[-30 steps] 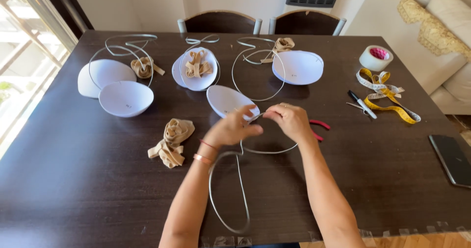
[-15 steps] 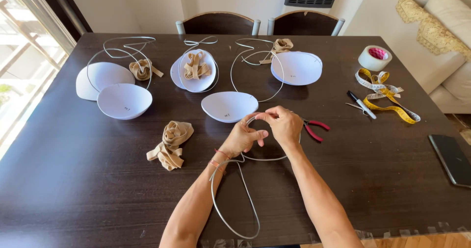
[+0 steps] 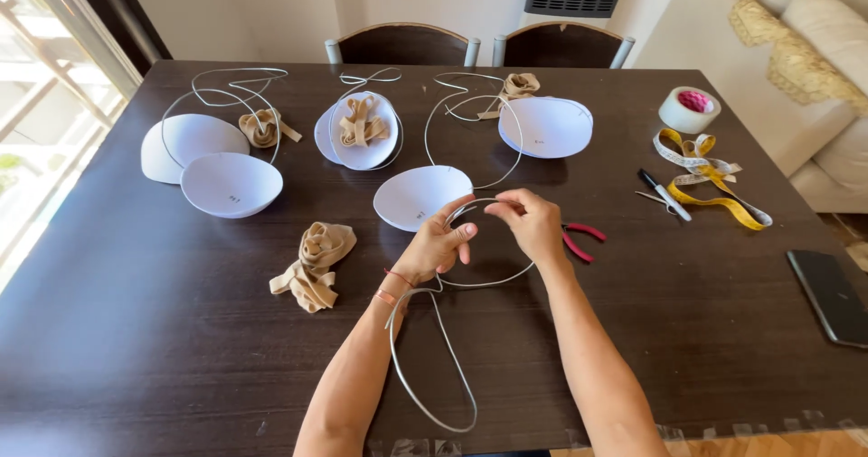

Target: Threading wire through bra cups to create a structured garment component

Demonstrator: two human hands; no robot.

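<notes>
Dark wooden table [image 3: 136, 330] fills the head view. Left hand [image 3: 436, 249] and right hand [image 3: 535, 224] both pinch a looped white wire [image 3: 434, 367], which trails toward the person. Just beyond the grip sits a white foam cup [image 3: 418, 195]; red pliers [image 3: 579, 238] lie right of it.

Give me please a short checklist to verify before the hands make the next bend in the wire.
1. Both hands grip the wire: ok. Left hand and right hand pinch the grey wire at the top of its loop.
2. Loop lies free on the table: ok; nothing rests on the long lower loop.
3. White cup is apart from the wire: cannot tell; its edge lies very near the hands.
4. Red-handled pliers are in reach: ok, just beside the right hand.
5. Beige ribbon bundle is out of the way: ok, left of the left hand.
</notes>
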